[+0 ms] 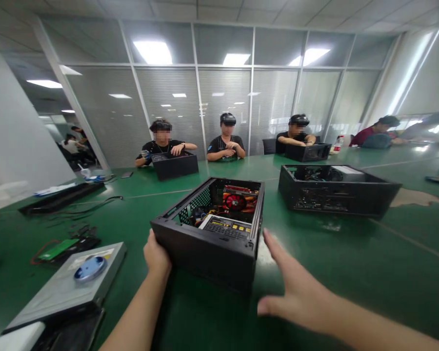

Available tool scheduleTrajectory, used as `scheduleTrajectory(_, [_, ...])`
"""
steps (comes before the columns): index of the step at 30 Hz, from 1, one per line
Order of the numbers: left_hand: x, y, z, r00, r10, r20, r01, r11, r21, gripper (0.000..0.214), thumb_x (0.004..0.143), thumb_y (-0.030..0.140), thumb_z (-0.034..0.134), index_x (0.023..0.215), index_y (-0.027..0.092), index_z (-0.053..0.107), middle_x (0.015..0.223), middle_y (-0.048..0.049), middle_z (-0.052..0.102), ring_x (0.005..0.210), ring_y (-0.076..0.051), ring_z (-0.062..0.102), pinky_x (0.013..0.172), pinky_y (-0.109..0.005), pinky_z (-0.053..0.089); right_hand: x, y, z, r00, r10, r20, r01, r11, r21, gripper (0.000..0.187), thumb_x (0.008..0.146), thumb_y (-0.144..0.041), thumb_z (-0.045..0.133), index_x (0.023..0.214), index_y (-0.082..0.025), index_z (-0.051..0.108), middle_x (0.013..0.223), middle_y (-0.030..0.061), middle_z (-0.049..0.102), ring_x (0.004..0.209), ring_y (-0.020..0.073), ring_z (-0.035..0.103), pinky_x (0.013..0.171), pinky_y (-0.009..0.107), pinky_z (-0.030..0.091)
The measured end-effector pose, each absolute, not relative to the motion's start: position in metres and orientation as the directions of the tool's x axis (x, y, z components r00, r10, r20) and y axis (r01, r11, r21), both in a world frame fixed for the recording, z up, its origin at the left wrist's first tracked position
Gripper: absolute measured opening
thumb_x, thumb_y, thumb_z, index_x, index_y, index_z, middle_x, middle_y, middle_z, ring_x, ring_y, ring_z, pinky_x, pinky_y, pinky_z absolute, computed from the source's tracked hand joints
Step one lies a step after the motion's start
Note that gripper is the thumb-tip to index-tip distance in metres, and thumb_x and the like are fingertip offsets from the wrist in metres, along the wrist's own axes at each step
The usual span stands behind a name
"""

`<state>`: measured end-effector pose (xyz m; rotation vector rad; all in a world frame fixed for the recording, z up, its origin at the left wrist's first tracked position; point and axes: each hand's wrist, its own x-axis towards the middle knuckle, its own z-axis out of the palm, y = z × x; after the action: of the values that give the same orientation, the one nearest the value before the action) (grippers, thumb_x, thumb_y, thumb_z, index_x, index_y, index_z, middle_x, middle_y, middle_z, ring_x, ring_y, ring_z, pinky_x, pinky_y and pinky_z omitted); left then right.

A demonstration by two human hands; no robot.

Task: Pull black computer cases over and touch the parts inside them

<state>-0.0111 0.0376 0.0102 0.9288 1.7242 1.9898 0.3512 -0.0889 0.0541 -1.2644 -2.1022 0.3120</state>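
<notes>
An open black computer case (pixel 205 253) stands on the green table (pixel 332 263) right in front of me. Inside it I see a red graphics card fan (pixel 235 202) and a power supply with a yellow label (pixel 225 227). My left hand (pixel 156 257) presses against the case's near left corner, its fingers hidden behind the wall. My right hand (pixel 296 287) hovers beside the case's near right corner with fingers stretched out and nothing in it.
A grey optical drive (pixel 64 287) lies at my left, with a green circuit board (pixel 56 249) and cables behind it. A second open case (pixel 336 190) stands to the right. Three people with headsets sit across the table with black cases.
</notes>
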Motion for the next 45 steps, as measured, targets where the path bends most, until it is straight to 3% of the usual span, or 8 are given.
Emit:
scheduleTrajectory(2, [-0.014, 0.036, 0.007, -0.723, 0.630, 0.285, 0.226, -0.174, 0.958, 0.042, 0.088, 0.045, 0.049, 0.102, 0.014, 0.074, 0.089, -0.0082, 0.072, 0.094, -0.027, 0.065, 0.091, -0.038, 0.050, 0.327, -0.096, 0.035, -0.337, 0.871, 0.359, 0.675, 0.489, -0.553, 0.143, 0.067, -0.055, 0.083, 0.159, -0.022, -0.021, 0.167, 0.0224, 0.004, 0.151, 0.0413, 0.017, 0.116, 0.063, 0.034])
scheduleTrajectory(6, [-0.019, 0.035, 0.004, -0.716, 0.627, 0.307, 0.289, -0.134, 0.948, 0.045, 0.091, 0.044, 0.044, 0.102, 0.015, 0.076, 0.090, -0.0100, 0.073, 0.095, -0.029, 0.065, 0.093, -0.043, 0.048, 0.301, -0.085, 0.013, -0.209, 0.852, 0.481, 0.664, 0.485, -0.569, 0.114, 0.085, -0.031, 0.066, 0.159, -0.025, -0.020, 0.166, 0.0194, 0.014, 0.152, 0.0363, 0.019, 0.116, 0.063, 0.033])
scheduleTrajectory(12, [-0.028, 0.038, 0.001, -0.759, 0.566, 0.323, 0.300, -0.137, 0.944, 0.048, 0.095, 0.047, 0.040, 0.105, 0.012, 0.072, 0.105, -0.0138, 0.071, 0.109, -0.030, 0.064, 0.100, -0.044, 0.048, 0.293, -0.050, 0.005, -0.198, 0.820, 0.537, 0.627, 0.527, -0.573, 0.106, 0.087, -0.032, 0.065, 0.162, -0.026, -0.009, 0.165, 0.0152, 0.022, 0.151, 0.0339, 0.022, 0.118, 0.060, 0.032])
scheduleTrajectory(21, [-0.018, 0.042, -0.008, -0.706, 0.587, 0.395, 0.332, -0.218, 0.918, 0.057, 0.099, 0.048, 0.042, 0.148, 0.019, 0.041, 0.154, -0.0146, 0.043, 0.139, -0.027, 0.044, 0.118, -0.043, 0.032, 0.177, 0.068, 0.002, -0.210, 0.803, 0.558, 0.552, 0.568, -0.610, 0.111, 0.084, -0.034, 0.072, 0.162, -0.021, -0.007, 0.167, 0.0200, 0.007, 0.154, 0.0288, 0.013, 0.122, 0.047, 0.027])
scheduleTrajectory(27, [-0.013, 0.039, -0.015, -0.526, 0.681, 0.509, 0.485, -0.252, 0.838, 0.047, 0.100, 0.047, 0.042, 0.138, 0.021, 0.048, 0.140, -0.0127, 0.053, 0.122, -0.025, 0.053, 0.109, -0.044, 0.040, 0.097, 0.157, 0.032, -0.188, 0.911, 0.367, 0.676, 0.391, -0.625, 0.109, 0.081, -0.041, 0.076, 0.162, -0.024, 0.005, 0.167, 0.0166, 0.015, 0.151, 0.0268, 0.026, 0.117, 0.040, 0.030])
scheduleTrajectory(32, [-0.019, 0.036, -0.018, -0.514, 0.690, 0.510, 0.528, -0.214, 0.822, 0.035, 0.099, 0.042, 0.042, 0.124, 0.021, 0.055, 0.125, -0.0117, 0.059, 0.113, -0.025, 0.056, 0.102, -0.043, 0.043, 0.101, 0.220, 0.056, 0.072, 0.982, 0.176, 0.789, 0.051, -0.612, 0.064, 0.100, -0.039, 0.050, 0.153, -0.011, 0.030, 0.145, 0.0287, 0.047, 0.129, 0.0348, 0.052, 0.104, 0.058, 0.036])
scheduleTrajectory(36, [-0.016, 0.038, -0.019, -0.450, 0.745, 0.492, 0.522, -0.227, 0.822, 0.031, 0.098, 0.041, 0.046, 0.118, 0.020, 0.058, 0.118, -0.0107, 0.062, 0.108, -0.024, 0.058, 0.098, -0.042, 0.046, 0.149, 0.236, 0.068, 0.070, 0.969, 0.237, 0.871, 0.056, -0.488, 0.051, 0.098, -0.042, 0.055, 0.142, -0.016, 0.046, 0.138, 0.0150, 0.054, 0.127, 0.0288, 0.051, 0.107, 0.050, 0.037])
scheduleTrajectory(45, [-0.006, 0.047, -0.014, -0.377, 0.816, 0.438, 0.493, -0.224, 0.841, 0.034, 0.093, 0.048, 0.049, 0.107, 0.020, 0.063, 0.107, -0.0079, 0.064, 0.097, -0.025, 0.060, 0.084, -0.037, 0.047, 0.350, 0.185, 0.141, 0.192, 0.880, 0.434, 0.973, -0.115, -0.199, 0.040, 0.096, -0.038, 0.062, 0.129, -0.016, 0.058, 0.130, 0.0112, 0.059, 0.110, 0.0237, 0.062, 0.092, 0.045, 0.054])
